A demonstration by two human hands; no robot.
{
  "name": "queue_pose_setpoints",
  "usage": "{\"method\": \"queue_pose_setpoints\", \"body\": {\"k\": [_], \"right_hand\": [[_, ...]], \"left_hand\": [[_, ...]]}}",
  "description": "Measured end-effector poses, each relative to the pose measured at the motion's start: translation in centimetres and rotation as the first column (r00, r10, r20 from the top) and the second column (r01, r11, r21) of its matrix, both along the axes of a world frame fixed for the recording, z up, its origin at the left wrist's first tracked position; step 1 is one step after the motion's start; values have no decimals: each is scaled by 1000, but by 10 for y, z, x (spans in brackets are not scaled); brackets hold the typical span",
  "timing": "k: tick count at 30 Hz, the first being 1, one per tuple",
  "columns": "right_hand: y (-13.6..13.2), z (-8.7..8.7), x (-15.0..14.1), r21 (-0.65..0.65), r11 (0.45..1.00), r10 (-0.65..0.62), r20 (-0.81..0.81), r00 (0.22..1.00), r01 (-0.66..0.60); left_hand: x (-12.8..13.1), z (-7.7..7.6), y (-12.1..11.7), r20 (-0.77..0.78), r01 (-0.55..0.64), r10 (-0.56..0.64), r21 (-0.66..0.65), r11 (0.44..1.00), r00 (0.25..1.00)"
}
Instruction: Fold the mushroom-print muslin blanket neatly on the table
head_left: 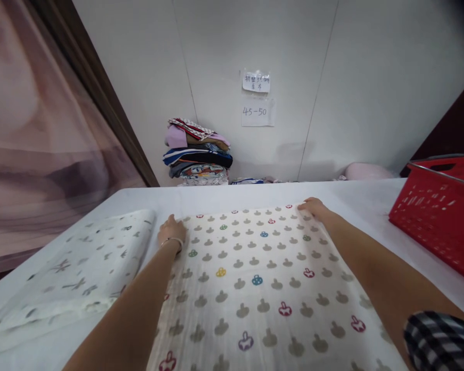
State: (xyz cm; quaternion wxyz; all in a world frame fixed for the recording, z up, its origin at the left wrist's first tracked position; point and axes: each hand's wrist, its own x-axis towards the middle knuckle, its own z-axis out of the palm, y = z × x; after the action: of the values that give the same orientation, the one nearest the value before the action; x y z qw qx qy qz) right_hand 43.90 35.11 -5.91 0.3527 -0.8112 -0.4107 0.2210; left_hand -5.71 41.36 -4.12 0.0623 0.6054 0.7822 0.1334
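A white cloth point(251, 268) printed with grey, red, blue, green, yellow and purple mushroom shapes lies spread before me on the white-covered table. Its near end runs out of the bottom of the view. My left hand point(171, 232), with a thin bracelet at the wrist, is closed at the far left corner of this cloth. At the far right corner, my right hand point(315, 207) pinches the edge. The far edge stretches nearly straight between both hands. Left of my left arm lies a folded white cloth point(96, 257) with a scattered grey and green print.
A red plastic basket point(441, 216) with a metal handle stands on the table point(355, 198) at right. Behind the far edge, folded fabrics point(199, 152) are stacked against the wall. Handwritten paper signs point(257, 112) hang there. A pinkish curtain point(34, 129) hangs at left.
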Motion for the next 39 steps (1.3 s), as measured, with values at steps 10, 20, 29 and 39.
{"method": "queue_pose_setpoints", "body": {"k": [10,20,29,39], "right_hand": [[-3,-3,2,41,998,-39,-254,966,51],[1,-21,-5,97,989,-132,197,972,115],[-11,-4,-44,-4,981,143,694,705,-196],[-19,-12,-100,-347,787,612,544,573,-511]], "left_hand": [[-5,1,42,50,-56,63,-135,989,997],[-2,0,25,68,-49,51,-40,998,996],[0,-2,10,-83,137,-126,150,979,989],[5,-19,-21,-170,420,-451,-191,887,876]]}}
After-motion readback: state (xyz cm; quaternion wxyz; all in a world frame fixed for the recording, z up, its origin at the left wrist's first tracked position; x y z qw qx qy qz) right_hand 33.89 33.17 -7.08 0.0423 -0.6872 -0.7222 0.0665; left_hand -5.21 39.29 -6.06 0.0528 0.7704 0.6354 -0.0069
